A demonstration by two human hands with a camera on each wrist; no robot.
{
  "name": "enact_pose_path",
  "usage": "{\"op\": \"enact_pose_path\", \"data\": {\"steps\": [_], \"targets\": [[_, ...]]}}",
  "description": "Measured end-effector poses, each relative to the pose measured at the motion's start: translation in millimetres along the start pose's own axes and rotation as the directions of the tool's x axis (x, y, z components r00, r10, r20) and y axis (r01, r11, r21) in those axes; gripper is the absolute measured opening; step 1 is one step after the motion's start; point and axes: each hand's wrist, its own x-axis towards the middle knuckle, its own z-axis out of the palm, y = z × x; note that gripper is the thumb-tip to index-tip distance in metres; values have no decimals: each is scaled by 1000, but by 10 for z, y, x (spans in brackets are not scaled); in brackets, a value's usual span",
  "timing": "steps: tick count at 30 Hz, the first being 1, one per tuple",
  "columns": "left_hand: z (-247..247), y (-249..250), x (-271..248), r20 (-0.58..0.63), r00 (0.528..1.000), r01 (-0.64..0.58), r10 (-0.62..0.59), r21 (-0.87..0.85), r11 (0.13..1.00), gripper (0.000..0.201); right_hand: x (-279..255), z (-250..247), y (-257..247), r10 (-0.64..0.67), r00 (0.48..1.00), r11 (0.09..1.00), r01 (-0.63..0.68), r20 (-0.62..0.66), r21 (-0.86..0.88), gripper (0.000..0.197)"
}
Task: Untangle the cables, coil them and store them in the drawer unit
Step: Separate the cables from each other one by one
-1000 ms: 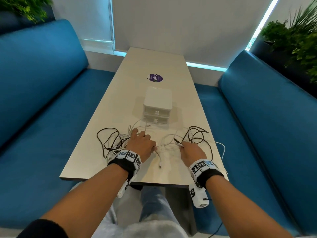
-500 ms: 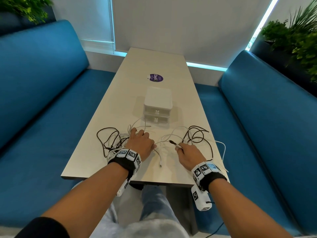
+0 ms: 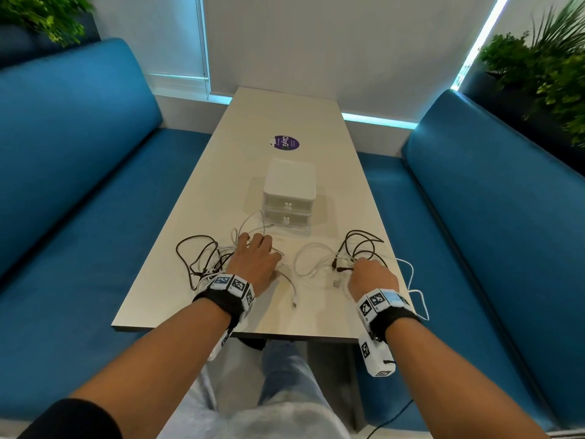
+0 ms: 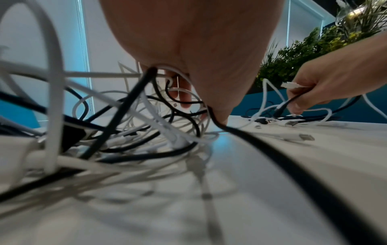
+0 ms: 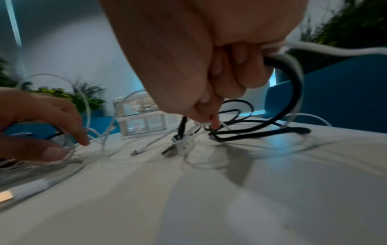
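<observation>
A white two-drawer unit (image 3: 288, 185) (image 5: 142, 122) stands mid-table with both drawers closed. Black and white cables lie in two bunches near the front edge. My left hand (image 3: 256, 261) (image 4: 199, 49) (image 5: 41, 119) lies flat with spread fingers on the left tangle (image 3: 196, 261) (image 4: 125, 116), pressing it onto the table. My right hand (image 3: 372, 277) (image 4: 326, 82) (image 5: 199, 49) is curled round a black cable (image 5: 293, 92) and a white one, at the near edge of the right bunch (image 3: 361, 245). Loose white cable ends (image 3: 292, 299) lie between the two hands.
The pale table (image 3: 285, 109) carries a purple round sticker (image 3: 286, 143) behind the drawer unit. Blue benches (image 3: 79, 185) (image 3: 490, 217) run along both sides. Plants (image 3: 544, 74) stand behind the right bench. One white cable (image 3: 418, 293) hangs over the table's right edge.
My right hand has moved right, dragging black and white cables away from the left tangle, so the gap between the bunches is wider. The left hand stayed pressing on its tangle.
</observation>
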Motion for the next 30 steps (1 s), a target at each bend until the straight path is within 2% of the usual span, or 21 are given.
{"op": "enact_pose_path", "data": {"steps": [3,7,9,12,17,21,24,30], "targets": [[-62,26,12,-73,997,-22,21,-4,1000,37,9,27,112,56,998,997,-56,2,48,11],[-108,128,26,-87,992,-96,93,-37,995,30,1,115,59,37,998,987,-30,-43,158,22],[-107,162,9,-56,987,-153,150,-47,987,24,-12,120,38,7,999,985,0,-38,171,22],[-97,180,-24,-15,981,-195,194,-59,979,28,-20,111,45,-53,998,984,60,-46,168,22],[-187,266,-18,-162,961,-254,222,-213,943,35,-53,110,-9,-187,979,961,199,-81,192,20],[-245,424,41,-145,943,-328,301,-229,916,45,-110,97,-112,-261,962,940,271,-75,208,24],[-205,434,96,-87,956,-289,280,-122,949,38,-144,102,-143,-272,959,934,284,-83,216,25],[-139,343,85,-9,984,-180,181,-111,977,32,-117,116,-86,-237,966,916,258,-105,307,28]]}}
